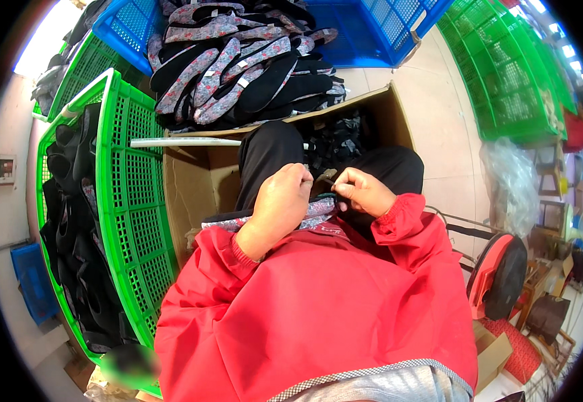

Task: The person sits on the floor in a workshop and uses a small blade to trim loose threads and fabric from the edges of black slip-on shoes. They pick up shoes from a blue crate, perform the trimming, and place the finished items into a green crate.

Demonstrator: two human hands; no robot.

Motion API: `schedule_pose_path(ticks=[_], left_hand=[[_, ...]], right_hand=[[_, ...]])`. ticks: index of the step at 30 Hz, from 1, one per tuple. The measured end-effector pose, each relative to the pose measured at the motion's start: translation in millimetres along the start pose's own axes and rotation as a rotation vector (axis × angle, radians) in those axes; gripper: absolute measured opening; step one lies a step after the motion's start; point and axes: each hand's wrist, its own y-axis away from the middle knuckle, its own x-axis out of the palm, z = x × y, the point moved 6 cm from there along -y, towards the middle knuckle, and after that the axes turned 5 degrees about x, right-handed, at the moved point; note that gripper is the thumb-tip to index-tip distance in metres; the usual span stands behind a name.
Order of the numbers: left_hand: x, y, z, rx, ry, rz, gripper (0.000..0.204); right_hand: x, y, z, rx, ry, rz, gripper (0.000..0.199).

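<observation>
Over my lap, my left hand (279, 204) is closed, its fingertips pressed together; whatever they pinch is hidden. Just to its right, my right hand (365, 192) pinches a thin dark object (330, 181), too small to name. The two hands are apart, with a narrow gap between them. Beneath them lies a floral and black fabric piece (319, 209) across my thighs, partly covered by the left hand and the red sleeves. Between my knees stands an open cardboard box (399, 120) holding dark scraps (338, 139).
Ahead rises a heap of floral and black slipper-shaped pieces (238, 74) beside a blue crate (362, 33). A green crate (127, 201) with black footwear pieces (80, 221) stands at my left. A white rod (184, 142) crosses the box. Green crates (506, 74) and a plastic bag (509, 184) are at right.
</observation>
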Motion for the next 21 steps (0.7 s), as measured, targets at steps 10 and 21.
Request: schedule_pose_path(ticks=[10, 21], left_hand=[[-5.9, 7.8, -6.9, -0.04, 0.102, 0.049, 0.011], [0.1, -2.3, -33.7, 0.099, -0.068, 0.259, 0.01]], right_hand=[[-3.1, 12.5, -36.7, -0.072, -0.025, -0.045, 0.038], [9.3, 13.3, -26.4, -0.148, -0.063, -0.124, 0.028]])
